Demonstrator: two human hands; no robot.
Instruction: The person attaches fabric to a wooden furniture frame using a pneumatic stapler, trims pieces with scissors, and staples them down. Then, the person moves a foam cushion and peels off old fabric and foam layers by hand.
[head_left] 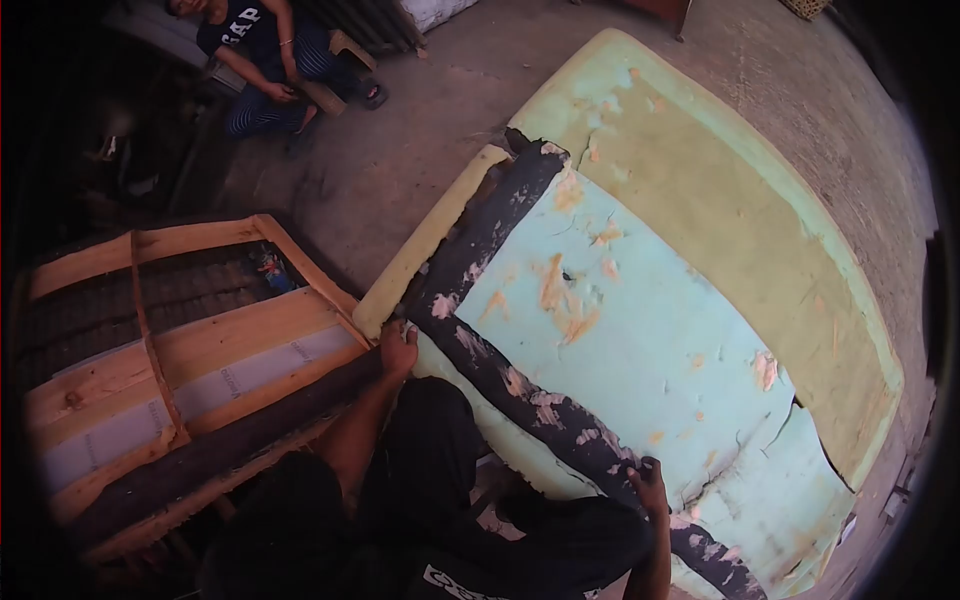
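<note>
A large foam cushion panel (630,310), mint green with torn pinkish and orange scraps on its surface, lies in front of me. A dark strip (490,225) with ragged pink bits stuck to it runs along its left and near borders. My left hand (398,347) is closed on the near-left corner of the foam, where the dark strip turns. My right hand (650,485) has its fingers curled over the dark strip on the near edge. Yellowish foam (730,210) forms the far part, and a narrow yellow foam piece (430,245) stands along the left side.
A wooden frame (200,325) with slats and a dark padded edge is at my left. A person (265,65) sits low at the upper left, beside corrugated sheets (365,25). Concrete floor (470,90) surrounds the foam; a woven basket (803,8) is at the top right.
</note>
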